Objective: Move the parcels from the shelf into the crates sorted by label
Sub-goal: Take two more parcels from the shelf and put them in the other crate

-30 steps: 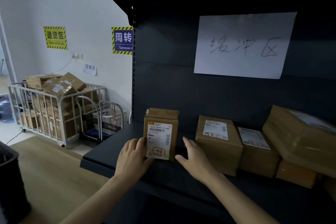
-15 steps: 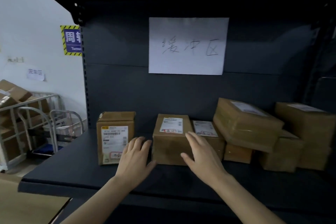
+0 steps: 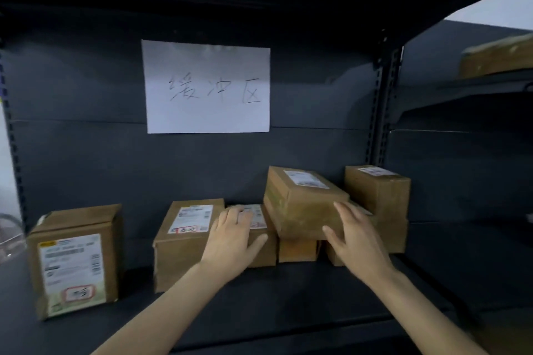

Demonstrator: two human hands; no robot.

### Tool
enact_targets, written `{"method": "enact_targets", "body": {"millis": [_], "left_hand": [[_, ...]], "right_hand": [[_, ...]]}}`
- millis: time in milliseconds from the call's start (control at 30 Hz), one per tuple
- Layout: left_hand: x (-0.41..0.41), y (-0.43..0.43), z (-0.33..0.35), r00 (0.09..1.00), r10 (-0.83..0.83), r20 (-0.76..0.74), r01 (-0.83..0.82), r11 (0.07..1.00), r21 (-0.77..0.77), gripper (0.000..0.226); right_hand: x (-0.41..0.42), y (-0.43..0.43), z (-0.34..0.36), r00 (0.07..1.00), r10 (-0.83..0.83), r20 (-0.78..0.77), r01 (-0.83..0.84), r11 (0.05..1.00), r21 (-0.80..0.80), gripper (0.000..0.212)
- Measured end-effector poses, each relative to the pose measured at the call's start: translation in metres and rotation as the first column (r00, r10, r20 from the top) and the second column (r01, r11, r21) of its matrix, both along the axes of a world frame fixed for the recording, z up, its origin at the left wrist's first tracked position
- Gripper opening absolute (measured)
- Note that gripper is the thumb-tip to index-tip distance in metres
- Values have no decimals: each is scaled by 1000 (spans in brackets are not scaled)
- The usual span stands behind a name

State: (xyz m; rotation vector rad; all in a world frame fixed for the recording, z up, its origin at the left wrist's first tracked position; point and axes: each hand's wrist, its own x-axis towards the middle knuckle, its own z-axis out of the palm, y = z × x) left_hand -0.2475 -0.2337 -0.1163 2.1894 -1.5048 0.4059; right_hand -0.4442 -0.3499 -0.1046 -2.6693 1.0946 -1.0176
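Both hands lie flat and spread, gripping nothing: the left hand [image 3: 230,242] on the low brown cardboard parcel [image 3: 261,252], thumb down its front face, the right hand [image 3: 357,242] straight-fingered against the near corner of the broad taped parcel [image 3: 300,204] tilted across smaller boxes [image 3: 297,251]. Left of the left hand a squat carton [image 3: 180,248] touches the low one, and well beyond it an upright labelled carton [image 3: 78,259] stands alone on the matte dark shelf [image 3: 288,305]; behind the right hand a tall carton [image 3: 383,196] seems to touch the tilted one, shelf board showing to its right

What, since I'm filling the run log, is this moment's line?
stage: picking at shelf | left hand: open, on flat parcel | right hand: open, on tilted parcel
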Motion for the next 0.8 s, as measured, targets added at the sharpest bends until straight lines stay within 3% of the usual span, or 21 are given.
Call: {"method": "enact_targets", "body": {"millis": [167,300,367,433,500,600,800], "left_hand": [[-12,-39,21,997,-13,-78,12,1000,-17,61],[-19,-68,40,918,-19,-397,13,1000,-16,59],[-24,-79,46,783,-57,-620,38,998,-44,62],[-28,-87,46,570,-124,-812,60,992,-109,61],[-31,-89,42,450,-169,-877,61,986,-158,53],[-36,-81,33,469,-181,-865,83,983,-161,46],[-31,-47,19,546,-329,-770,205,944,-258,51]], "right_hand": [[-15,-39,6,995,-51,91,42,994,97,55],[-13,-67,21,985,-77,154,19,936,351,54],[-7,-75,25,982,-47,183,-39,897,440,48],[-1,-79,24,980,-7,199,-96,858,505,47],[6,-79,20,966,8,257,-159,803,575,54],[12,-72,12,940,-16,342,-200,784,587,55],[12,-51,-2,852,143,504,-377,836,399,36]]}}
